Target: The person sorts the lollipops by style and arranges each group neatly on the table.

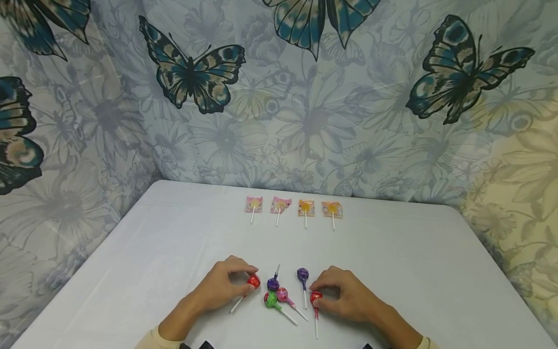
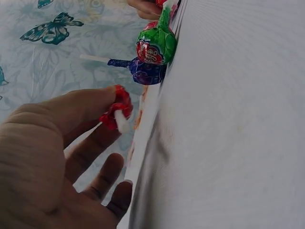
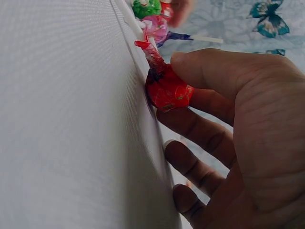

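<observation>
My left hand [image 1: 223, 286] pinches a red-wrapped lollipop [image 1: 254, 280] between thumb and fingers, its white stick slanting toward the near left. On the right, my other hand [image 1: 348, 293] has thumb and fingertips around a second red lollipop [image 3: 169, 90], whose stick points toward me. Between the hands a green lollipop [image 1: 271, 299], a pink one [image 1: 282, 294] and a purple one [image 1: 273, 284] lie bunched together. Another purple lollipop [image 1: 302, 275] lies just beyond the right fingertips, stick toward me. In the left wrist view, the remaining left fingers spread loosely below the red candy.
Along the far part of the white table [image 1: 174, 232] lies a row of flat lollipops in clear wrappers, two pink [image 1: 254, 204] and two orange [image 1: 306, 208]. A butterfly-patterned cloth wall [image 1: 314, 121] rises behind the table's far edge.
</observation>
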Demonstrator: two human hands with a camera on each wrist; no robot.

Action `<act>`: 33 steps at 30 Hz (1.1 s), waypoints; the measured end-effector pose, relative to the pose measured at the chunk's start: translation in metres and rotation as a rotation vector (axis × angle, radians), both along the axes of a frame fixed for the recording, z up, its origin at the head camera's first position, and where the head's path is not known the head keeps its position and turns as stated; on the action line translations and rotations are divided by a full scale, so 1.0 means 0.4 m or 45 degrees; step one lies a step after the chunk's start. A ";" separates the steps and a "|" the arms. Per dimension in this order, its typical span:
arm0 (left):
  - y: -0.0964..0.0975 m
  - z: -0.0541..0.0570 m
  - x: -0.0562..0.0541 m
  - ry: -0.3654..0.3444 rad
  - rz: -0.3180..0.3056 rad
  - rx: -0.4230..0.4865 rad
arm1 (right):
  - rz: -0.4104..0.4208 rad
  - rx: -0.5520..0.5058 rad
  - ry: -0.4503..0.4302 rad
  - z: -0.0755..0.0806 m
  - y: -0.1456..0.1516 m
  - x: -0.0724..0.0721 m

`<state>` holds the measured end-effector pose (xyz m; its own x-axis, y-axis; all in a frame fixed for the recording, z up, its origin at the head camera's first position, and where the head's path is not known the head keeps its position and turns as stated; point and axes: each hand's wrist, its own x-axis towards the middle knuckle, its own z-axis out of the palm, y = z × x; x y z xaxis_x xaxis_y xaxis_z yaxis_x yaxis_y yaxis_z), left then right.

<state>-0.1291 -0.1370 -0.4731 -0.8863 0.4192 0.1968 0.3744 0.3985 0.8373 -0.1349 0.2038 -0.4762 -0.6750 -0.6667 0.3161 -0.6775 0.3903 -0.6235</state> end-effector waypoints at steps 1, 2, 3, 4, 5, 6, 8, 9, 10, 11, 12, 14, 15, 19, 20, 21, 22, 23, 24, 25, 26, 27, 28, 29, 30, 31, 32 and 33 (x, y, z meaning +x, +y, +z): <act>-0.001 0.002 -0.002 -0.004 0.021 0.029 | 0.000 0.001 0.004 -0.001 -0.001 0.000; -0.002 0.005 -0.004 -0.007 0.038 0.069 | 0.000 0.001 0.006 -0.002 -0.001 0.000; -0.003 0.009 -0.006 -0.012 0.055 0.110 | 0.001 0.001 0.009 -0.002 -0.001 0.000; -0.003 0.014 -0.008 -0.005 0.070 0.140 | 0.003 -0.001 0.012 -0.003 -0.002 0.000; -0.003 0.022 -0.008 -0.002 0.086 0.164 | 0.004 -0.001 0.014 -0.003 -0.002 0.000; -0.002 0.033 -0.007 0.006 0.098 0.192 | 0.005 -0.002 0.016 -0.003 -0.003 0.000; 0.002 0.063 0.000 0.017 0.119 0.233 | 0.006 -0.001 0.013 -0.002 -0.004 0.000; 0.002 0.074 0.001 0.026 0.125 0.241 | 0.001 0.001 0.007 -0.001 -0.005 0.001; 0.002 0.077 -0.002 0.041 0.133 0.242 | -0.004 0.006 -0.004 0.000 -0.005 0.002; 0.001 0.078 -0.006 0.050 0.133 0.251 | -0.009 0.009 -0.013 0.000 -0.006 0.003; -0.002 0.075 -0.011 0.063 0.131 0.264 | -0.012 0.011 -0.021 0.000 -0.006 0.003; -0.008 0.059 -0.027 0.074 0.145 0.261 | -0.019 0.016 -0.031 0.001 -0.007 0.005; -0.012 0.048 -0.037 0.075 0.150 0.263 | -0.022 0.019 -0.036 0.001 -0.006 0.005; -0.017 0.044 -0.058 0.078 0.186 0.268 | -0.027 0.032 -0.036 0.000 -0.004 0.006; -0.017 0.045 -0.064 0.077 0.196 0.273 | -0.029 0.036 -0.038 0.000 -0.004 0.006; -0.016 0.046 -0.069 0.081 0.210 0.272 | -0.031 0.039 -0.039 0.000 -0.003 0.006; -0.015 0.047 -0.076 0.080 0.226 0.270 | -0.030 0.042 -0.038 -0.001 -0.003 0.006; -0.014 0.047 -0.084 0.081 0.244 0.266 | -0.028 0.042 -0.036 -0.001 -0.003 0.005; -0.013 0.048 -0.092 0.076 0.270 0.260 | -0.024 0.042 -0.029 -0.001 -0.002 0.005; -0.012 0.049 -0.099 0.065 0.297 0.260 | -0.019 0.040 -0.022 -0.001 -0.002 0.004; -0.011 0.048 -0.107 0.060 0.318 0.264 | -0.015 0.037 -0.012 -0.001 -0.001 0.004; -0.009 0.048 -0.115 0.049 0.344 0.267 | -0.011 0.034 -0.003 -0.001 -0.001 0.003; -0.009 0.047 -0.123 0.038 0.365 0.273 | -0.007 0.031 0.001 -0.001 -0.001 0.002; -0.008 0.046 -0.130 0.029 0.387 0.277 | -0.006 0.030 0.005 0.000 0.000 0.002; -0.007 0.045 -0.137 0.017 0.408 0.282 | -0.007 0.031 0.004 0.001 0.001 0.002; -0.006 0.044 -0.144 0.008 0.426 0.282 | -0.007 0.032 0.001 0.002 0.001 0.001; -0.006 0.042 -0.151 0.001 0.444 0.276 | -0.007 0.034 -0.004 0.004 0.001 0.001; -0.006 0.042 -0.157 -0.011 0.463 0.266 | -0.008 0.037 -0.010 0.005 0.001 0.002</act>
